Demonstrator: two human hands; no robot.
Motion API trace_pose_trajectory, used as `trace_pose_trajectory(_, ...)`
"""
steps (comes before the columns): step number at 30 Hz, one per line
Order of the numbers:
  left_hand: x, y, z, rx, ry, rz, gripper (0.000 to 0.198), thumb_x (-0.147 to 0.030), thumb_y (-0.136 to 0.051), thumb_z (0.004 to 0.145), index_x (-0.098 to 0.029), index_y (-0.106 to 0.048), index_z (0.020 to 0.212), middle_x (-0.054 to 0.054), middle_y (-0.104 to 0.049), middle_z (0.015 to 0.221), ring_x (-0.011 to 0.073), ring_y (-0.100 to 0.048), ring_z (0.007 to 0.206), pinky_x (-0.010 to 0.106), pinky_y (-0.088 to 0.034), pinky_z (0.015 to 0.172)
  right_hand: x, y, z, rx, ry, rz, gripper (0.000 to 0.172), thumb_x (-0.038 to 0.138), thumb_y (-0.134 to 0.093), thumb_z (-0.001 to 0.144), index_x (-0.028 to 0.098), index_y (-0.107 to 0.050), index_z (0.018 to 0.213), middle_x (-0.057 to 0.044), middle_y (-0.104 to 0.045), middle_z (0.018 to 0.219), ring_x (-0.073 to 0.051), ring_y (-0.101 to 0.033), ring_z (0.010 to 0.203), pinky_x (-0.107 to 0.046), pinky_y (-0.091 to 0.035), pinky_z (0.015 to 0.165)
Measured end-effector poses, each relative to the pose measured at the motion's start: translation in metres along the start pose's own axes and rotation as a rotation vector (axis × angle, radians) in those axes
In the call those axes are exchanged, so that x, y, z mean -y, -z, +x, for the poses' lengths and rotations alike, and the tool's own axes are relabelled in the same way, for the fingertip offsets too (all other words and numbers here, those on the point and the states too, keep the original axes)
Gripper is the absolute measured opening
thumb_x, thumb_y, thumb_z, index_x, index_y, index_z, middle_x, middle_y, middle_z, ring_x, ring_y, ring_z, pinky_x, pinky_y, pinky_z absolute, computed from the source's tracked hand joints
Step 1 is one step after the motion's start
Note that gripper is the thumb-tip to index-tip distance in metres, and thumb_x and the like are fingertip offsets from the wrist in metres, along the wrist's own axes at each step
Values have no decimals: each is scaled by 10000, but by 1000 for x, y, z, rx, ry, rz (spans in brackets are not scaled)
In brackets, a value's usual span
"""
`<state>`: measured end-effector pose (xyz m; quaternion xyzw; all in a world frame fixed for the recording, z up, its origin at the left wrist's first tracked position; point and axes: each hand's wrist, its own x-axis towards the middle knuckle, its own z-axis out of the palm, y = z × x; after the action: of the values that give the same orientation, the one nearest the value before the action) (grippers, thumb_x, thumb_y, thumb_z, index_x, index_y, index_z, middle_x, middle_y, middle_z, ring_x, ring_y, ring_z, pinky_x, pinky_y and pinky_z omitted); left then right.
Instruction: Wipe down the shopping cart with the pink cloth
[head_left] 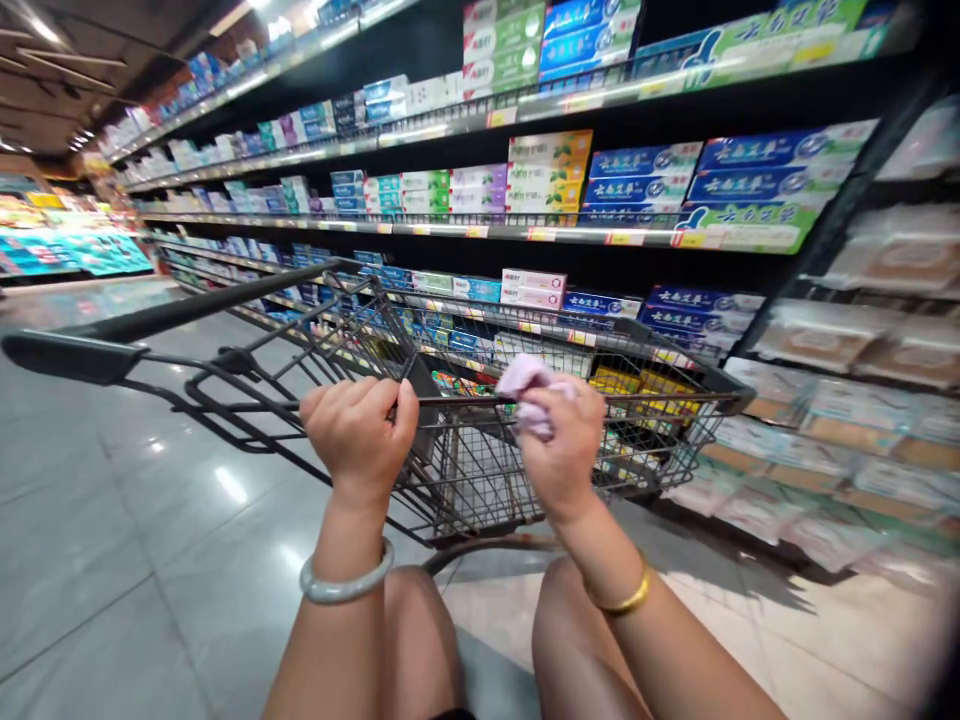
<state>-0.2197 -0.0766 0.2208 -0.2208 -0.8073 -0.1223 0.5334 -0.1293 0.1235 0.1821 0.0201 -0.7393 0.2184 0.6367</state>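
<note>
A dark wire shopping cart (480, 480) stands side-on before me, its push handle (172, 305) off to the left. Around the basket's top side rail my left hand (360, 430) is closed in a fist. Farther right along that rail, my right hand (562, 430) is closed on a crumpled pale-lilac cloth (529, 385), which bunches out above and beside the fingers at the rail. Both wrists are low, with my bent knees below them. Through the cart's mesh, yellow packages (652, 385) show; whether they lie inside or behind it I cannot tell.
Behind the cart runs a long shelf (450, 225) stacked with toothpaste boxes (637, 175). Hanging clear-wrapped packs (840, 420) fill a rack at the right, close to the cart's end. Shiny grey floor tiles (90, 520) stretch along the left.
</note>
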Motion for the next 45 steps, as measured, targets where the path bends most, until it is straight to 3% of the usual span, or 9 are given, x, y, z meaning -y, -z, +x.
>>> trace_pose_trajectory(5,-5,-3,0,-1,-50,-7,319,-366,-515,955,-252,-527,657,35,-614,637,226,-533,706,408,-312,728,37,-19,8,347,290,131,315,158,-629,863,297,-671,1143,-71,-638,1257,-259,-576,1142,-453,-521,980)
trace_pose_trajectory(12,-16,-11,-6,-94,3,-80,251,-323,-557,952,-260,-555,708,19,-636,669,229,-537,738,418,-367,779,1,22,36,154,81,-102,296,114,-643,794,289,-690,1028,-77,-625,1141,-283,-593,1080,-490,-524,919)
trace_pose_trajectory(16,-20,-14,-8,-162,27,-155,200,-289,-583,926,-261,-586,728,26,-688,719,232,-586,768,429,-405,806,6,17,71,618,410,-119,284,155,-642,800,283,-699,1047,-69,-684,1070,-254,-617,966,-407,-537,792)
trace_pose_trajectory(19,-21,-14,-9,-189,15,-207,156,-252,-608,903,-260,-599,746,22,-687,708,230,-593,757,434,-413,802,-15,2,106,896,405,-88,214,143,-644,771,277,-712,922,-9,-685,832,-171,-632,752,-280,-476,615)
trace_pose_trajectory(25,-19,-18,-8,-306,-46,-293,112,-192,-704,812,-237,-615,762,10,-688,701,209,-577,727,411,-393,794,-23,-62,145,1477,-225,180,222,190,-581,807,209,-695,996,34,-697,791,-118,-621,646,-217,-443,557)
trace_pose_trajectory(30,-19,-18,-6,-313,-45,-331,105,-147,-718,776,-207,-633,757,32,-674,666,218,-571,700,410,-387,758,34,-150,130,1077,47,426,372,110,-606,759,212,-616,1117,-10,-636,1095,-192,-559,1108,-304,-469,983)
trace_pose_trajectory(33,-20,-17,-6,-291,-19,-360,99,-138,-710,771,-203,-639,753,32,-669,644,220,-569,685,411,-389,747,33,-187,97,1004,39,438,367,142,-621,766,214,-574,1123,-40,-576,1134,-209,-519,1142,-343,-447,1033)
trace_pose_trajectory(38,-20,-21,-6,-338,-16,-395,75,-152,-702,747,-200,-645,755,16,-680,635,202,-580,663,405,-410,755,8,-200,63,1331,-82,304,291,127,-682,661,215,-528,890,10,-515,906,-172,-510,869,-299,-474,821)
trace_pose_trajectory(45,-24,-26,-4,-394,62,-405,55,-170,-655,741,-222,-640,731,-22,-648,593,171,-564,642,373,-409,729,25,-210,86,958,-37,500,299,109,-602,722,232,-508,978,-1,-509,1015,-185,-513,1024,-340,-450,992)
